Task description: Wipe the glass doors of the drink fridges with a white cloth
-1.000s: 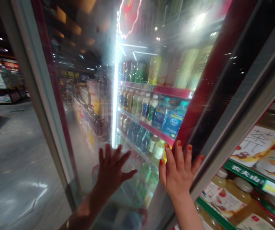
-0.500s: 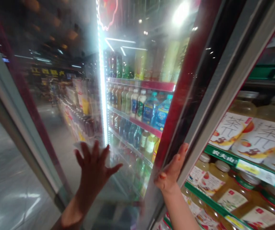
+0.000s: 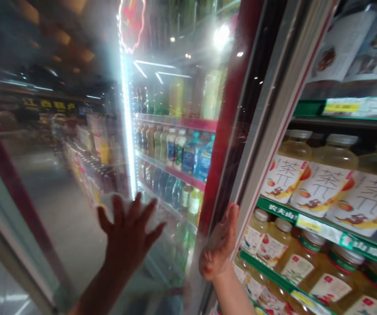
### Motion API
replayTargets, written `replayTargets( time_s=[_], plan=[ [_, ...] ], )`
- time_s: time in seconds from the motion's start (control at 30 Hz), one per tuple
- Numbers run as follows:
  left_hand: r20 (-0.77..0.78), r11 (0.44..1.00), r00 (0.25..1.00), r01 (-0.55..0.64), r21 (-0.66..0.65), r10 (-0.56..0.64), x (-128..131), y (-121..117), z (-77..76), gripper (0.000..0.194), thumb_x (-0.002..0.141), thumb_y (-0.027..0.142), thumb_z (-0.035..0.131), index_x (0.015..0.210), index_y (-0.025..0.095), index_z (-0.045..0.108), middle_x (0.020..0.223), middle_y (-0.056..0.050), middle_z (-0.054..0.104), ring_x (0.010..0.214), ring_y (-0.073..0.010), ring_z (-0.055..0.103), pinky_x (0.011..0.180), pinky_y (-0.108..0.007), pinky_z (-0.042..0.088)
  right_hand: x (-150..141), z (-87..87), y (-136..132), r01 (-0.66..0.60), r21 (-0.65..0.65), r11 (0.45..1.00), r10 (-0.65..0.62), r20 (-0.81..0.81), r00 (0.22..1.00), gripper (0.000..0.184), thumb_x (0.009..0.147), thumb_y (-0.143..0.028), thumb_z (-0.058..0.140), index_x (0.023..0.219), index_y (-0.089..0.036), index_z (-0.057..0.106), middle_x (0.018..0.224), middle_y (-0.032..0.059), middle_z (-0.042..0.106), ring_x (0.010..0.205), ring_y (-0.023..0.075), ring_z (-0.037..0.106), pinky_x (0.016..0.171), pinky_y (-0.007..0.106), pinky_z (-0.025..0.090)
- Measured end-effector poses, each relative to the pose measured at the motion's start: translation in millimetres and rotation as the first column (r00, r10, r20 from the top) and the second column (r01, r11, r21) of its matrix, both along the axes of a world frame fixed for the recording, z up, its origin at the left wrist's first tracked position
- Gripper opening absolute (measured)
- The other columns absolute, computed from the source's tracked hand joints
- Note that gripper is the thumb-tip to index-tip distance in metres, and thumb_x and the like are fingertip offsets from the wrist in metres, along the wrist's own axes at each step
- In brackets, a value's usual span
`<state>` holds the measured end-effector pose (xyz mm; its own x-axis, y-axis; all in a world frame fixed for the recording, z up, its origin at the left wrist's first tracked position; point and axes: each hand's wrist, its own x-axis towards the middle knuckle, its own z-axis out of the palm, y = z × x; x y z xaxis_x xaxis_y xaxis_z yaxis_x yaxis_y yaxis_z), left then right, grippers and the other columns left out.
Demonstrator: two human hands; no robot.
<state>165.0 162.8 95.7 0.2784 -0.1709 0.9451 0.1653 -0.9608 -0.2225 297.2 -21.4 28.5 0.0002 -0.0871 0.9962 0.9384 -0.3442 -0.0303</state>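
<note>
A glass cooler door (image 3: 77,205) with metal edging stands swung open in front of me. My left hand (image 3: 126,232) is spread wide with its fingers apart, its palm toward the glass. My right hand (image 3: 219,243) lies along the door's grey vertical edge (image 3: 246,175), fingers stretched upward and pressed together, its palm turned to the frame. Neither hand holds a bottle. Just right of my right hand are shelves of tea bottles (image 3: 326,188) with white fruit-printed labels.
Through the glass, a red-edged shelf (image 3: 188,175) carries several bottles beside a bright light strip (image 3: 127,127). Stacked goods (image 3: 86,162) line the aisle beyond. Green price rails (image 3: 280,210) run along the shelves at right, with more bottles (image 3: 300,267) below.
The view has shifted right, so more of the tea shelves shows and the door edge sits further left. Both hands remain at the door, the left still spread.
</note>
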Motion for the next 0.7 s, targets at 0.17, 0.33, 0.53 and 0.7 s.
replayTargets(
  time_s=[0.17, 0.33, 0.53, 0.7],
  plan=[
    [0.061, 0.999, 0.998, 0.033, -0.024, -0.032, 26.4, -42.5, 70.5, 0.071, 0.109, 0.042, 0.059, 0.175, 0.031, 0.034, 0.186, -0.004, 0.026, 0.177, -0.0277, -0.009, 0.143, -0.063, -0.014, -22.1, 36.7, -5.2, -0.117, 0.153, 0.981, 0.119, -0.003, 0.993, 0.069, 0.112, -0.046, 0.033, 0.179, -0.028, 0.029, 0.185, 0.0140, 0.034, 0.170, 0.0413, 0.036, 0.128, 0.075, 0.044],
    [-0.058, 0.992, 0.997, 0.051, 0.113, -0.045, 4.8, -31.7, -23.7, 0.061, 0.106, 0.033, 0.057, 0.167, 0.041, 0.049, 0.184, 0.014, 0.025, 0.177, -0.0212, 0.011, 0.149, -0.048, 0.003, -51.4, 71.0, -2.9, 0.112, -0.132, 0.985, -0.117, -0.028, 0.993, 0.077, 0.107, -0.022, 0.054, 0.179, -0.032, 0.029, 0.190, 0.0053, 0.022, 0.177, 0.0358, 0.015, 0.138, 0.076, 0.024],
    [0.063, 0.888, 0.957, -0.238, -0.393, 0.284, -81.7, 87.1, 0.5, 0.089, 0.110, 0.040, 0.055, 0.180, 0.029, 0.002, 0.189, -0.009, -0.008, 0.176, -0.0360, -0.013, 0.144, -0.071, -0.001, -69.4, 62.4, 51.5, 0.275, -0.261, 0.925, -0.284, 0.005, 0.959, 0.081, 0.107, -0.033, 0.060, 0.180, -0.037, 0.025, 0.189, 0.0075, 0.023, 0.172, 0.0480, 0.029, 0.133, 0.087, 0.020],
    [0.099, 0.968, 0.983, -0.132, -0.212, 0.155, -56.1, 39.0, 41.2, 0.085, 0.108, 0.056, 0.054, 0.180, 0.030, 0.017, 0.190, -0.002, 0.009, 0.178, -0.0344, 0.002, 0.147, -0.063, -0.001, -69.2, 47.7, 66.1, 0.297, -0.136, 0.945, -0.302, -0.018, 0.953, 0.077, 0.104, -0.040, 0.063, 0.176, -0.042, 0.036, 0.186, -0.0006, 0.031, 0.169, 0.0444, 0.038, 0.138, 0.079, 0.021]
  ],
)
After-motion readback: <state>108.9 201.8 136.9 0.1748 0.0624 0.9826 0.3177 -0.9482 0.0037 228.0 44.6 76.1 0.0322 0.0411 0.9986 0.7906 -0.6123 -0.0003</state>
